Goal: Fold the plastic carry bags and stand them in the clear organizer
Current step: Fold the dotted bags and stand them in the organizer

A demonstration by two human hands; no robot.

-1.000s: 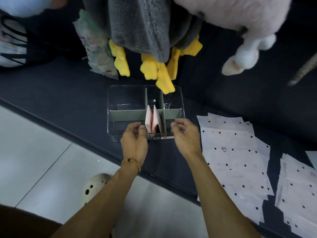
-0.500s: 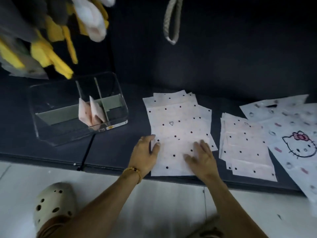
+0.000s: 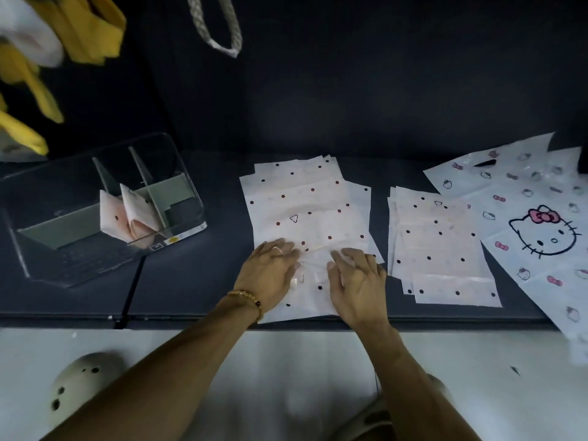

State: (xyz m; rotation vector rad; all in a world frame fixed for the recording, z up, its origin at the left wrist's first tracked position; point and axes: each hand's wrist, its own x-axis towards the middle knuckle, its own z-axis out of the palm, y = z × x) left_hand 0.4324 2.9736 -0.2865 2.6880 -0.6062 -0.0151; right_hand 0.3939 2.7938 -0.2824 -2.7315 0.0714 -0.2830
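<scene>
Now, step in hand: I judge I am starting on the next bag from the near pile.
Left hand (image 3: 270, 275): my fingers lie flat and relaxed on the near end of the dotted bags (image 3: 310, 224), pressing the top sheet down and gripping nothing.
Right hand (image 3: 358, 278): also flat, fingers spread on the same sheet just beside my left, so the slippery plastic keeps from sliding while I line it up for a crease.
Dotted bags: a loose pile on the dark tabletop (image 3: 191, 281), near edge reaching the tabletop's front, which puts the top sheet right under my hands.
Second pile (image 3: 439, 246): more dotted bags just to the right, apart from the first, waiting.
Cartoon cat bags (image 3: 541, 230): larger sheets fanned out at the far right, untouched by either hand.
Clear organizer (image 3: 187, 186): stands to the left on the tabletop, well apart from my hands, with grey dividers (image 3: 168, 192) splitting it into compartments.
Folded bags (image 3: 127, 214): two stand upright against a divider in the middle section, propped so they stay on edge.
Progress: early, I judge; two bags stored, many flat.
Risk: thin sheets may lift together when I fold.
</scene>
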